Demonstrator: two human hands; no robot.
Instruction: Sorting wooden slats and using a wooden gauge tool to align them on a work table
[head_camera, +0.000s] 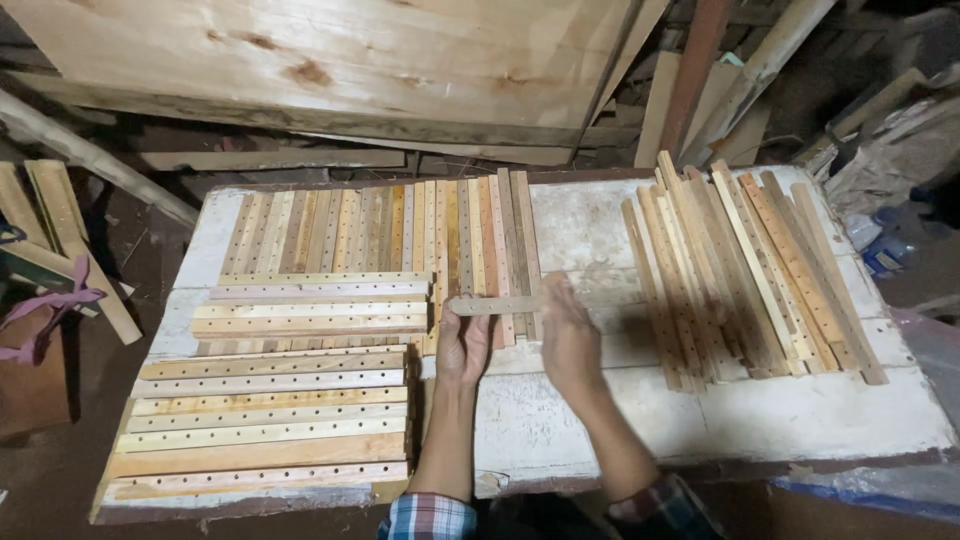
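From the head view, your left hand (462, 345) has its fingers curled round the left end of a short drilled wooden slat (495, 304), and your right hand (568, 335) closes on its right end, though that hand is blurred and you cannot tell how tight the grip is. The slat lies level, crosswise, just above the white table (700, 410), near its middle and over the near ends of the upright row of slats (400, 225) that runs along the far left part of the top. To the left of your hands sit stacked crosswise slats (300, 310), and nearer still a larger bundle of drilled slats (270, 420) reaching the near left corner. Well apart on the right lies a loose pile of longer strips (745, 265), fanned and slightly skewed. Behind the table lean broad boards (330, 60).

Judging by its look, the slat will be light and stiff, dry and not slippery, but thin enough, with a line of holes along it, to snap if bent or twisted. You would do best to hold it near both ends by the narrow edges, as your hands do now
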